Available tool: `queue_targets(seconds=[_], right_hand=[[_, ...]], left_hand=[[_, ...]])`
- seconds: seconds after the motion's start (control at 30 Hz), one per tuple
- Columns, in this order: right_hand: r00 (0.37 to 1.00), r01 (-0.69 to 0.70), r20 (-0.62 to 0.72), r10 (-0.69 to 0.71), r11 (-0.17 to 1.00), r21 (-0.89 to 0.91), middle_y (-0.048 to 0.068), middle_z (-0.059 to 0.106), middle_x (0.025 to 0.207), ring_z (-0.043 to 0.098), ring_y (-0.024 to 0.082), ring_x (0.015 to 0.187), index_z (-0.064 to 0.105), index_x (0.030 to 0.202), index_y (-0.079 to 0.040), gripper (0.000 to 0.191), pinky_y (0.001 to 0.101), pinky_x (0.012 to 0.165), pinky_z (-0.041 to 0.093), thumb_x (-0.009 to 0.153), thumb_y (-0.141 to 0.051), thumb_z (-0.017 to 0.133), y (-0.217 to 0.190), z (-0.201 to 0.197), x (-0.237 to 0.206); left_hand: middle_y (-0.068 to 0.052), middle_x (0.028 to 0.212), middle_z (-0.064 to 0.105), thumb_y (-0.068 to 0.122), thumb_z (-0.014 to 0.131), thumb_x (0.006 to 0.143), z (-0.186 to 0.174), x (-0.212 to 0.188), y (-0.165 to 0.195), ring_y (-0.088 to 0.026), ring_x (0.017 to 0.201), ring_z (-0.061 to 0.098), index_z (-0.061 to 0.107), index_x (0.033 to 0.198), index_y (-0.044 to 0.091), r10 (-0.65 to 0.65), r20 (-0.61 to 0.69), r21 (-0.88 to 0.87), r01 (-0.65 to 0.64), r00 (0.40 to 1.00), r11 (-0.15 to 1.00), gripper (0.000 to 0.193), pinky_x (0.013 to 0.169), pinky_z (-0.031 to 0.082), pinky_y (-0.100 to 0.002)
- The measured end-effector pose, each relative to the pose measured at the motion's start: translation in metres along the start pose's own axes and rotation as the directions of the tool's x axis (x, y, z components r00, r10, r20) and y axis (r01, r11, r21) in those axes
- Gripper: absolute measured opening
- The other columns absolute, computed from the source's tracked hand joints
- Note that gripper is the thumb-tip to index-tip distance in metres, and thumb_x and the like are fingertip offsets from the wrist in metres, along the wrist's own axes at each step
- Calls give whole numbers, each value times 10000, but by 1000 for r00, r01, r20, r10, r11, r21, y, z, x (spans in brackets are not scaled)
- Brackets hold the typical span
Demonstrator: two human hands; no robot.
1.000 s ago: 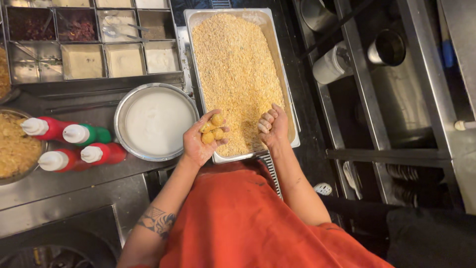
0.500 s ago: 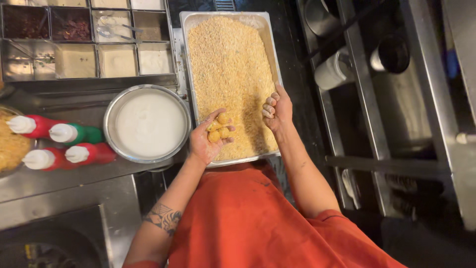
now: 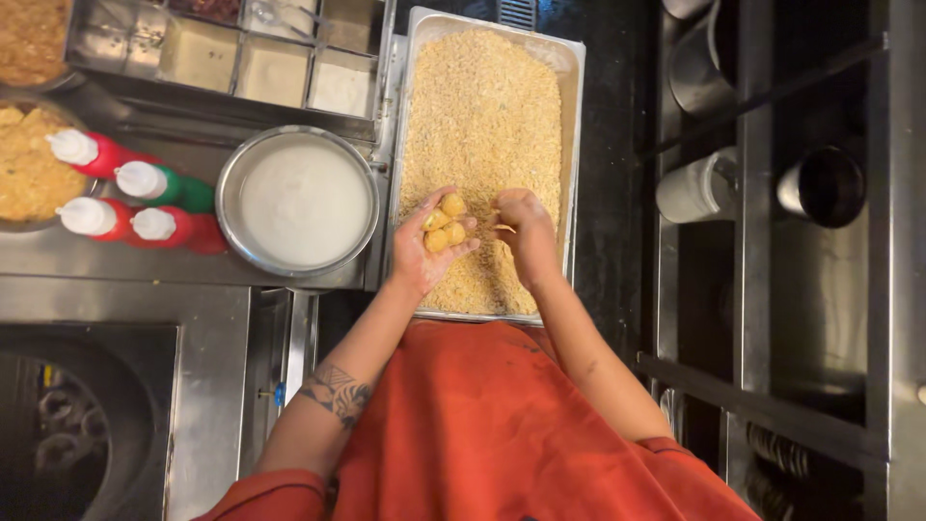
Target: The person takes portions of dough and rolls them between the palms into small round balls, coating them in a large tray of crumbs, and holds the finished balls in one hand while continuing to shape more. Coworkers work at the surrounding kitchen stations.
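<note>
Since half a second ago, the right hand [image 3: 521,224] has drawn in toward the left hand [image 3: 429,246], so the two now sit just beside each other above the steel tray [image 3: 575,145] of golden crumbs [image 3: 482,116]. That left hand lies palm up and cupped, fingers half open, cradling three small crumb-coated balls [image 3: 444,224] on its palm and fingers. Beside it, the right hand is loosely curled with its back to the camera, fingertips pointing at the balls; whether it grips anything cannot be told, though crumbs cling to its fingers. Both hands hover over the near half of the tray. Left of the tray stands a round metal bowl [image 3: 228,183] of white liquid, and further left four squeeze bottles [image 3: 125,198] with white caps lie on the counter. Behind the bowl sits a divided container rack [image 3: 241,58].
</note>
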State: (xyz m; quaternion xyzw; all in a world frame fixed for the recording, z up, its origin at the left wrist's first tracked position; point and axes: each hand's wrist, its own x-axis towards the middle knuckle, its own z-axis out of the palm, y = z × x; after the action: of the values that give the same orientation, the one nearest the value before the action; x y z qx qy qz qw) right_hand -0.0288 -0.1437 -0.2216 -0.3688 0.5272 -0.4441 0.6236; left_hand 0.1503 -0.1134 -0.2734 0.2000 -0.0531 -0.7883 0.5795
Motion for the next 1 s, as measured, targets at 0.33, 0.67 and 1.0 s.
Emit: queue_targets(seconds=[0.33, 0.67, 1.0], right_hand=[[855, 509, 57, -516, 811, -287, 133, 629, 1270, 594, 247, 1218, 578, 1272, 1, 332, 389, 1089, 452, 940, 12, 573, 3, 16, -20], [761, 639, 538, -361, 275, -719, 247, 567, 1215, 525, 456, 1140, 618, 1319, -44, 475, 540, 978, 437, 919, -284, 708, 69, 9, -39], [862, 503, 495, -109, 299, -811, 180, 697, 903, 652, 429, 857, 680, 921, -80, 301, 520, 772, 517, 1048, -320, 550, 51, 21, -23]], left_hand=[[-109, 1245, 612, 219, 550, 1022, 10, 11, 7, -295, 1092, 622, 508, 1455, 190, 50, -5, 67, -49, 999, 997, 436, 856, 536, -443], [-92, 1123, 631, 257, 581, 926, 13, 3, 23, -279, 996, 641, 566, 1414, 155, -35, -31, -40, 34, 999, 999, 499, 742, 554, -450], [-126, 1160, 651, 159, 564, 900, 21, -6, 39, -273, 985, 655, 547, 1403, 155, -82, -101, 129, 95, 991, 987, 503, 734, 556, -391]])
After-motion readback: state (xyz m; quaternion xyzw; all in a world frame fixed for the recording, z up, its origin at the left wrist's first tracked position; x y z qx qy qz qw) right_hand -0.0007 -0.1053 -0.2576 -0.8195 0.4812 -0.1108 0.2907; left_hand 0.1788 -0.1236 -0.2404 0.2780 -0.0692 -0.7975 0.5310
